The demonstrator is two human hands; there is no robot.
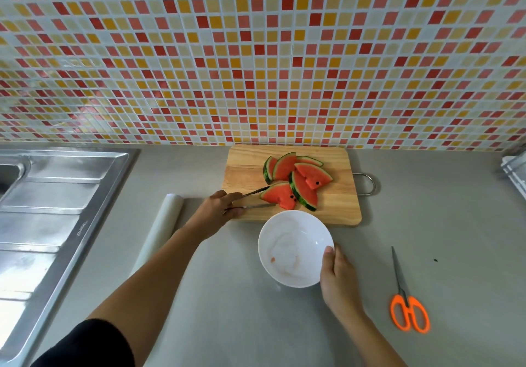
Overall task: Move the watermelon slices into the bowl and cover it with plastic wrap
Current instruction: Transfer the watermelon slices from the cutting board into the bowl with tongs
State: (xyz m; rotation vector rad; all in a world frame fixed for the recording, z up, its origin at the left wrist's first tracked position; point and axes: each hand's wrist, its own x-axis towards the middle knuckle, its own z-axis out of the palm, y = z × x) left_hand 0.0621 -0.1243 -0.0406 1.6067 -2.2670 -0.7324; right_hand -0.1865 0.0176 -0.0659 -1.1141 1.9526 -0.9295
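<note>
Right hand [338, 277], left hand [220, 207], one bowl [284, 238], tongs [254, 192], six slices [284, 167]

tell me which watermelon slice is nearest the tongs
The front-left slice, lying flat closest to the bowl; the tongs in the left hand straddle its left end, while the other slices lie farther back.

Left hand [217, 207]: arm stretched forward, left of the bowl [293, 238], fingers curled round tongs [253, 193]
Right hand [338, 279]: grips the bowl's right rim, thumb on top
</note>
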